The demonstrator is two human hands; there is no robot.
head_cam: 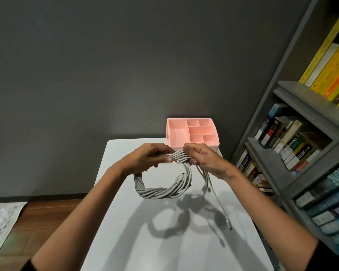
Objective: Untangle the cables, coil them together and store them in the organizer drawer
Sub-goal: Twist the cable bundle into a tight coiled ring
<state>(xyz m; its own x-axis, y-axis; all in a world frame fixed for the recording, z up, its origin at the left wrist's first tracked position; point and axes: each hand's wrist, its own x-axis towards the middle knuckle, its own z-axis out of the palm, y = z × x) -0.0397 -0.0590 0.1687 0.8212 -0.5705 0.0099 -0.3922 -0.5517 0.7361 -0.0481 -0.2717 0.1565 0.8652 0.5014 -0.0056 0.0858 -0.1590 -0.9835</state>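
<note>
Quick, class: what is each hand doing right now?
Left hand: grips the top of the cable coil.
Right hand: grips the coil's top too, beside the left.

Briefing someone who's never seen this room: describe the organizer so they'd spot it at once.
Start at the white table against the dark grey wall; at its far end, nearest the bookshelf, sits the organizer. It is the only pink thing, an open-topped box split into compartments, unlike the grey cable coil held in front of it.

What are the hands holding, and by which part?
The coiled grey cables, gripped at the top of the loop, with the left hand and right hand side by side.
</note>
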